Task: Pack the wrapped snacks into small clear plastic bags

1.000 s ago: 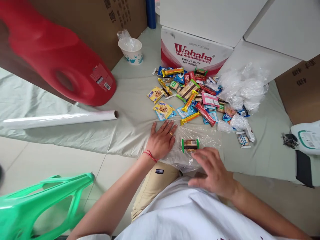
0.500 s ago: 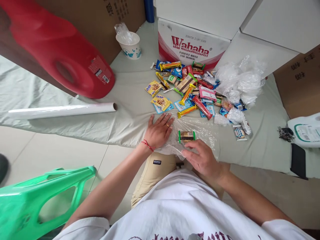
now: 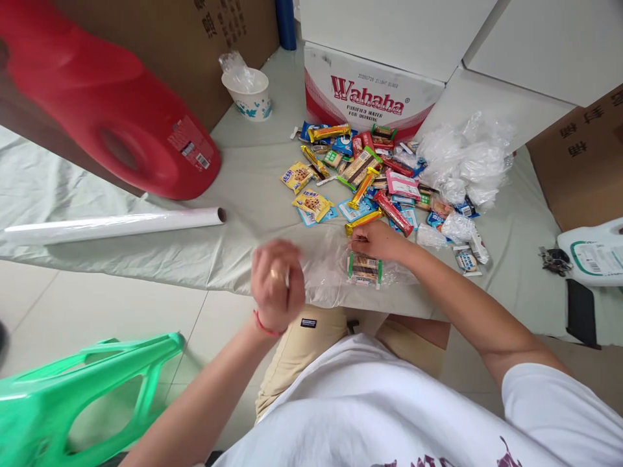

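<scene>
A small rectangular snack bar in a clear wrapper with green ends (image 3: pixel 365 267) lies on a crumpled sheet of transparent plastic film (image 3: pixel 324 272), on the near side of the white-and-red "Wahaha" cardboard carton (image 3: pixel 370 97), close to the front edge of the counter covered in grey-green cloth (image 3: pixel 506 295). The right hand (image 3: pixel 379 241) reaches in from the carton's near right, its fingers bent down just beyond the bar, by the film; whether they pinch the film, I cannot tell. The left hand (image 3: pixel 277 285), nearer and to the carton's left, is raised by the counter's front edge, fingers curled in and blurred; whether it grips anything, I cannot tell.

Directly before the carton, a loose heap of brightly coloured wrapped snacks (image 3: pixel 363 172) closes off the room beyond the right hand. To the carton's right, a mound of crinkled clear plastic bags (image 3: pixel 467 155) butts against the heap. The widest run of cloth opens to the carton's left, between the heap and the long white cardboard tube (image 3: pixel 117 224), which lies near the front edge. A white paper cup with blue leaf print (image 3: pixel 253 97) stands left of the carton, the big red plastic jug (image 3: pixel 160 130) farther left.
</scene>
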The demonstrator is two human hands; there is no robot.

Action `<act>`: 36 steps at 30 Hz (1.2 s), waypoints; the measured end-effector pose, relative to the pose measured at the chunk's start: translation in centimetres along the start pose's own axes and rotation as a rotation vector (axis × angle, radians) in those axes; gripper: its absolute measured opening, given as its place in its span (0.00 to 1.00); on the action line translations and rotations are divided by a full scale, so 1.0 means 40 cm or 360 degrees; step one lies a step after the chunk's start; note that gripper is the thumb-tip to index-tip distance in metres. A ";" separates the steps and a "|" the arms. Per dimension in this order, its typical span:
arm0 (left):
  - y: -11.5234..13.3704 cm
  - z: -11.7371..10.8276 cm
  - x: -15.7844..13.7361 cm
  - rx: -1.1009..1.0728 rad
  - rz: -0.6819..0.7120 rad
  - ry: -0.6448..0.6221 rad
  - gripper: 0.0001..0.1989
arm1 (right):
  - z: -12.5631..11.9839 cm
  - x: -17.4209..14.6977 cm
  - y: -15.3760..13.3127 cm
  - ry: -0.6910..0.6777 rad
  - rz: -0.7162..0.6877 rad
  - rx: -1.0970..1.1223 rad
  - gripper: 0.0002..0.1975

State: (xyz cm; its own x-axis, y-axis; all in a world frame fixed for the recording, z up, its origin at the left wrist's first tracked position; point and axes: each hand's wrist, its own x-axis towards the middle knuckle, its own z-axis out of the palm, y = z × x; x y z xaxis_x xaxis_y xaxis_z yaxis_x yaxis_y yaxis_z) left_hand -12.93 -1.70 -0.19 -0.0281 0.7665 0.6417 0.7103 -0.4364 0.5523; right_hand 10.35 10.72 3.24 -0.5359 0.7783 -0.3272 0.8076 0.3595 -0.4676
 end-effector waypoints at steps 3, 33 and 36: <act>0.104 -0.009 -0.063 -0.0334 0.0708 -0.0390 0.12 | 0.013 -0.002 -0.009 0.0008 0.0021 -0.0079 0.10; 0.083 0.144 0.026 0.0400 -0.0084 -0.1091 0.24 | -0.016 0.015 0.093 0.0125 0.0271 0.0280 0.16; 0.090 0.144 0.024 0.0410 -0.0087 -0.1101 0.24 | -0.027 0.022 0.073 0.0009 0.0375 0.0363 0.11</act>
State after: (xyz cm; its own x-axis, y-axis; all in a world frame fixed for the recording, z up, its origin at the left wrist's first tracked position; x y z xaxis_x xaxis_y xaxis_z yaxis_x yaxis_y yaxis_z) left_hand -6.36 0.20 -0.65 0.3209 0.9430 0.0879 0.8655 -0.3297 0.3771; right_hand 12.50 13.01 2.47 -0.3389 0.8294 -0.4441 0.8328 0.0449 -0.5517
